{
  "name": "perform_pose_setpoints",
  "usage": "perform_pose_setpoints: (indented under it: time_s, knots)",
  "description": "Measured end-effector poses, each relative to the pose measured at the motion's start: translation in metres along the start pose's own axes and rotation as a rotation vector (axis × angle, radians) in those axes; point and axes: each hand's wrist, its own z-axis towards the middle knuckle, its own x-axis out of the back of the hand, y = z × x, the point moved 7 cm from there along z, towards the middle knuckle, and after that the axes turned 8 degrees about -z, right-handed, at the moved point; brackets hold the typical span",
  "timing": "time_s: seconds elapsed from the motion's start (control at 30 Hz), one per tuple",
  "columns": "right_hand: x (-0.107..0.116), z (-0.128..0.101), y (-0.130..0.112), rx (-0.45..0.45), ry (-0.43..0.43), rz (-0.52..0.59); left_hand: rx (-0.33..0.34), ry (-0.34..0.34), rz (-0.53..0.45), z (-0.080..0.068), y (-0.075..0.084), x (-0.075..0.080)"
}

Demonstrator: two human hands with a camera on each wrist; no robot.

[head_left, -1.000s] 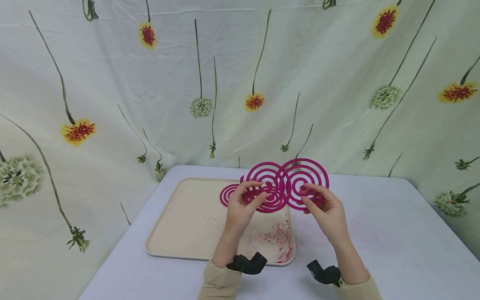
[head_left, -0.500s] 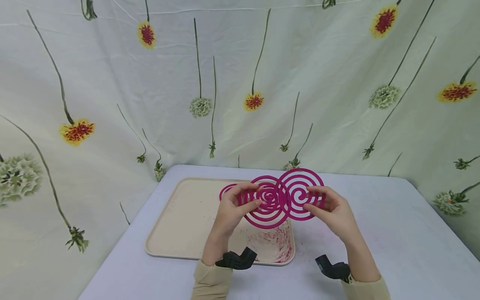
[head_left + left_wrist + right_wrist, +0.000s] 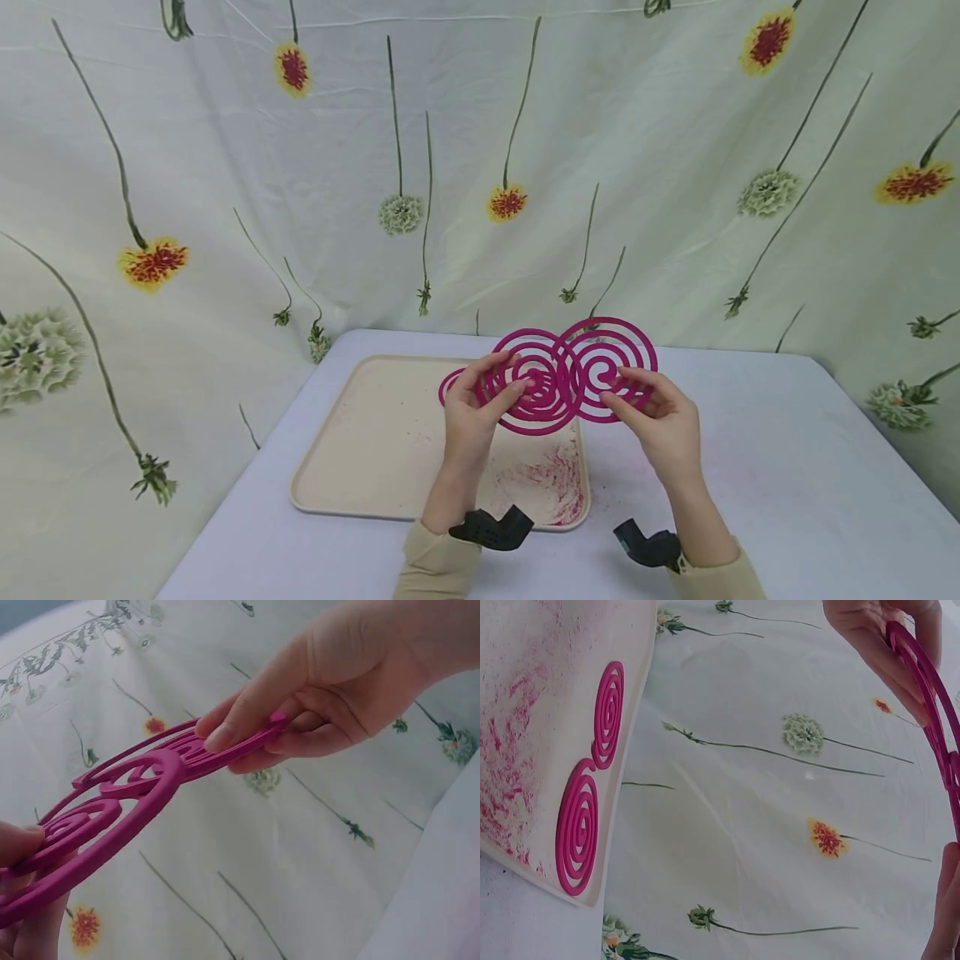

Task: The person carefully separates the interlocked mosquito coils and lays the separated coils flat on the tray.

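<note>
Both hands hold flat magenta mosquito coils up over the tray's right side. My left hand [image 3: 468, 417] pinches the left spiral of the mosquito coils [image 3: 536, 335] between thumb and fingers. The right spiral [image 3: 607, 323] is pinched by my right hand [image 3: 663, 425]. The rings of the two spirals overlap midway between the hands. From the left wrist view, the coils [image 3: 146, 802] appear nearly edge-on, stretched from hand to hand. Another double-spiral mosquito coil [image 3: 577, 832] lies on the tray; in the head view the left hand and held coils partly cover it.
The beige tray [image 3: 360, 450] lies on the white-covered table [image 3: 750, 467], with magenta crumbs [image 3: 562, 479] scattered in its near right corner. A floral curtain [image 3: 675, 150] hangs behind the table.
Half a second ago the hands were slightly farther apart and the held coils sat lower. Since then the hands have drawn closer together and the coils have tilted back up.
</note>
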Motion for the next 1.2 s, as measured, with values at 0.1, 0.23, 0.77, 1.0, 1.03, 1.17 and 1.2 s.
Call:
perform_pose_setpoints:
  time_s: [0.1,0.23,0.77,1.0,1.03,1.17,1.2]
  knots:
    - [0.0,-0.002,-0.003,0.005,0.071,0.02,-0.021,0.03,-0.033,-0.002,-0.001,-0.004]
    - [-0.002,-0.006,-0.008,0.041,0.122,0.049,-0.018,0.075,-0.055,-0.004,-0.004,-0.006]
    - [-0.001,0.004,0.012,0.066,-0.124,0.059,0.209,-0.325,0.075,-0.002,-0.005,0.005]
    - [0.001,0.002,-0.002,0.043,-0.251,-0.078,0.237,-0.363,0.098,-0.002,-0.004,0.004]
    - [0.002,0.003,0.003,0.042,-0.251,-0.083,0.238,-0.352,0.099,-0.001,-0.004,0.004]
    - [0.0,0.007,0.037,0.083,-0.226,0.03,0.225,-0.273,0.098,0.0,-0.003,0.003]
    - [-0.001,0.008,0.038,0.066,-0.213,0.031,0.219,-0.249,0.095,0.0,-0.003,0.003]
